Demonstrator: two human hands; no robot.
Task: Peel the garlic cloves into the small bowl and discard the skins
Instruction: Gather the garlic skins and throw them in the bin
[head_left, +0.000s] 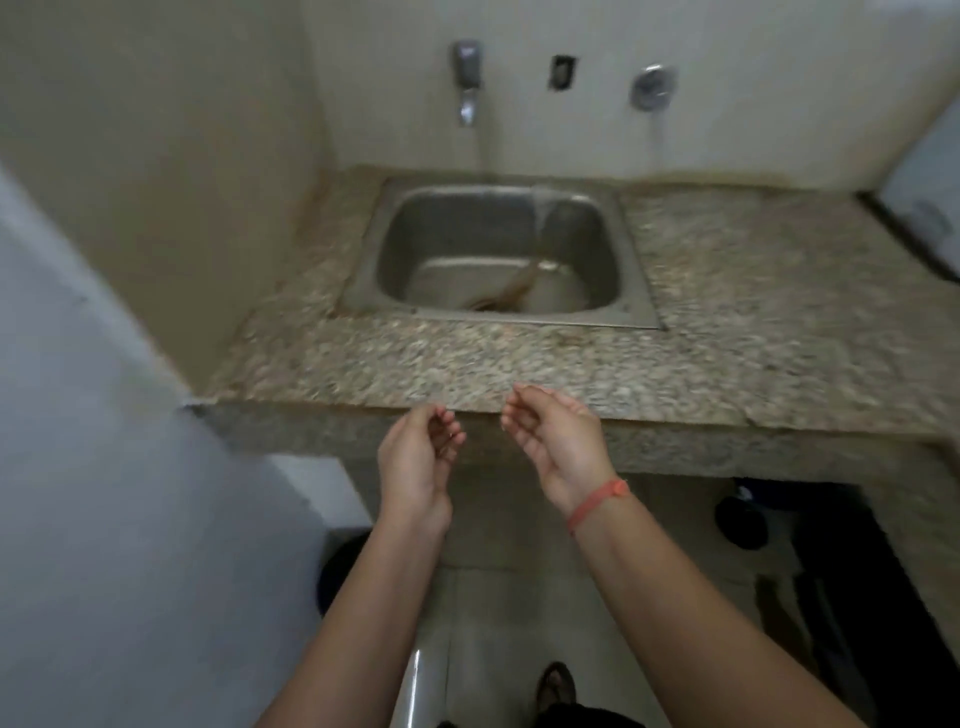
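One speckled stone worktop (753, 312) carries a steel sink (441, 234) with water (540, 228) running in. At its front edge the left hand (415, 462) and right hand (558, 449) hover apart, fingers loosely curled, empty.

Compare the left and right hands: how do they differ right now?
The right hand has an orange band at its wrist; the left hand has a bare wrist. The right hand sits higher in view, fingertips over the counter edge; the left hand sits slightly lower. Shared: both have loosely curled fingers, palms facing each other, nothing plainly held, short of the sink.
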